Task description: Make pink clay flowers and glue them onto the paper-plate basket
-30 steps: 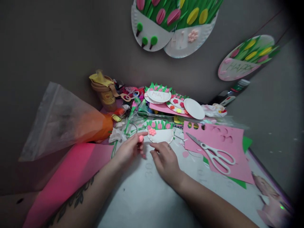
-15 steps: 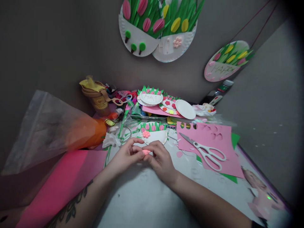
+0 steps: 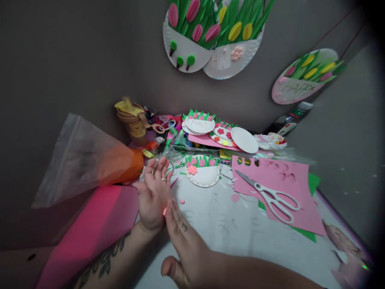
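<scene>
Pressed between the spread left hand (image 3: 155, 196) and the flat right hand (image 3: 187, 243), the clay (image 3: 164, 212) seemed to need light, even pressure.

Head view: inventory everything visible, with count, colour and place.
Lump: one, pink, centre
Small piece: one, pink, on table
Decorated plate: one, white, green and pink, centre
Sheets: two, pink, left and right
Scissors: one, white handles, on right sheet
Green paper: some, under right sheet
Hanging plates: three, mixed, on wall
Piled plates: several, whitish, back
Cup: one, brown and yellow, back left
Bottle: one, dark, back right
Bag: one, clear and orange, left
Clutter: uncountable, mixed, back
Left hand: one, centre
Right hand: one, lower centre
</scene>
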The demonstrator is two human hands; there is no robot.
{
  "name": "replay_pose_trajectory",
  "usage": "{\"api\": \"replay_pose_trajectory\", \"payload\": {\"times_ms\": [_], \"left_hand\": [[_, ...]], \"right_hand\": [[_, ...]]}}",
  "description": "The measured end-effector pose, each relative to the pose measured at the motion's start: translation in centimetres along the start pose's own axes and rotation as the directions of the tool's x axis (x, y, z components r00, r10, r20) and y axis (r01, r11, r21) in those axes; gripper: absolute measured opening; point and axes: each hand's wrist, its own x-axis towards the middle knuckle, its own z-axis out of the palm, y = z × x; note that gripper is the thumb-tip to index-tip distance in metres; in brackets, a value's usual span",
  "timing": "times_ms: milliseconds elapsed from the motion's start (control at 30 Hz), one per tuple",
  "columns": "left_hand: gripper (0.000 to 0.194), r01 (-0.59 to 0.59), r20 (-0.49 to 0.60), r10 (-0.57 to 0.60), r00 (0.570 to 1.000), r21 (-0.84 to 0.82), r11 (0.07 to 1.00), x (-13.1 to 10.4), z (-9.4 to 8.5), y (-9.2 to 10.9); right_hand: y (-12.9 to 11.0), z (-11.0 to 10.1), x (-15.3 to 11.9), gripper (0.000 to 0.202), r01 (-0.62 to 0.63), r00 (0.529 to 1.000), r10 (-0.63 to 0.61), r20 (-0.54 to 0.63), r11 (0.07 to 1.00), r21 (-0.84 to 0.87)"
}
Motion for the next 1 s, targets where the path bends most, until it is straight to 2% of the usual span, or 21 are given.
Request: {"api": "replay_pose_trajectory", "payload": {"times_ms": [200,333,433,500,567,633,667,733,767,800,833,867,933,1000], "left_hand": [[0.053,-0.013,-0.037,0.013,0.999,-0.004,1.000,0.8,-0.2,0.4],[0.052,-0.054,-0.110,0.054,0.992,0.005,0.999,1.3,-0.5,0.3],[0.055,-0.089,-0.127,0.091,0.988,0.027,0.996,1.3,-0.8,0.0],[0.061,-0.040,-0.078,0.045,0.996,0.064,0.997,0.3,-0.9,-0.5],[0.070,0.063,0.018,-0.066,0.998,0.131,0.989,-1.6,-1.0,-1.1],[0.075,0.166,0.114,-0.190,0.975,0.196,0.967,-3.6,-1.0,-1.8],[0.076,0.172,0.156,-0.209,0.965,0.220,0.960,-4.2,-1.0,-2.0],[0.079,0.095,0.208,-0.151,0.966,0.256,0.962,-4.4,-0.9,-2.0],[0.079,0.050,0.159,-0.094,0.983,0.262,0.964,-3.9,-0.9,-1.8],[0.078,-0.037,0.084,0.017,0.996,0.250,0.968,-3.2,-0.8,-1.6],[0.079,-0.132,0.038,0.127,0.991,0.231,0.964,-2.4,-0.7,-1.3],[0.078,-0.166,0.006,0.169,0.986,0.226,0.960,-1.7,-0.6,-1.0],[0.076,-0.177,0.004,0.181,0.983,0.242,0.954,-1.0,-0.4,-0.6],[0.078,-0.135,0.043,0.128,0.991,0.282,0.950,-1.4,-0.1,-0.5]], "right_hand": [[0.1,-0.5,-0.4,0.075,0.002,0.996,0.004,0.087,0.997,-0.073],[0.1,-0.2,-0.8,0.072,0.003,0.997,0.003,0.080,0.997,-0.079],[0.2,0.1,-0.9,0.080,-0.012,0.996,0.014,0.086,0.999,-0.030],[0.7,-0.4,-0.3,0.085,-0.044,0.995,0.040,0.094,0.998,0.039],[1.6,-1.2,0.7,0.087,-0.115,0.990,0.104,0.094,0.987,0.115],[2.3,-2.0,1.5,0.087,-0.199,0.979,0.188,0.078,0.967,0.161],[2.5,-2.2,1.7,0.089,-0.222,0.975,0.214,0.066,0.959,0.174],[2.3,-2.0,1.4,0.094,-0.242,0.970,0.230,0.079,0.952,0.190],[1.9,-1.6,1.0,0.098,-0.220,0.973,0.202,0.107,0.955,0.200],[1.6,-1.2,0.5,0.104,-0.177,0.979,0.151,0.135,0.961,0.211],[1.2,-0.7,0.1,0.110,-0.142,0.978,0.103,0.184,0.966,0.214],[0.9,-0.3,-0.2,0.113,-0.113,0.975,0.066,0.214,0.969,0.218],[0.8,0.1,-0.2,0.115,-0.086,0.972,0.034,0.234,0.973,0.216],[1.0,-0.1,0.2,0.108,-0.103,0.978,0.062,0.197,0.973,0.206]]}}
